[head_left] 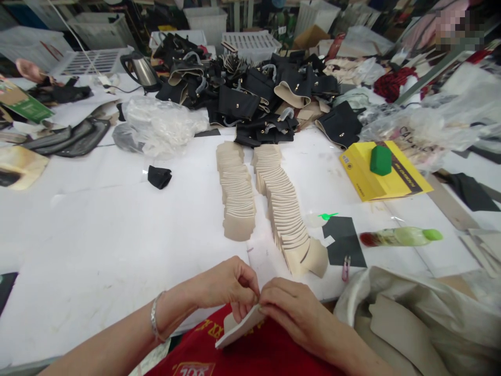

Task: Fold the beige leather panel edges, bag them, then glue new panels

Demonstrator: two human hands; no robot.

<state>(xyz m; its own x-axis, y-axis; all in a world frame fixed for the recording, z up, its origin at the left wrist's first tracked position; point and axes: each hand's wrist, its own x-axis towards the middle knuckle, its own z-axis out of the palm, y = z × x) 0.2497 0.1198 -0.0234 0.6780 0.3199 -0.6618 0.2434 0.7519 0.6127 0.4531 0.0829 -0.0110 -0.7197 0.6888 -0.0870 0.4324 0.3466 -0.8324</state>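
My left hand [227, 284] and my right hand [293, 308] meet at the table's near edge, above a red cloth [254, 350] on my lap. Both pinch one beige cut piece [238, 326] with closed fingers, the left at its top edge, the right at its right end. A bracelet circles my left wrist. Just beyond lie two overlapping rows of the same beige pieces, a left row [237, 190] and a right row [285, 209], laid out on the white table [109, 235].
A heap of black pieces [254, 99] fills the table's far middle. A yellow box [387, 169] with a green block, a green-capped bottle [403, 236], a black sheet [344, 240] and pink snips [346, 269] lie right. A plastic bag of beige pieces [410, 318] sits near right; a kettle [141, 70] stands far left.
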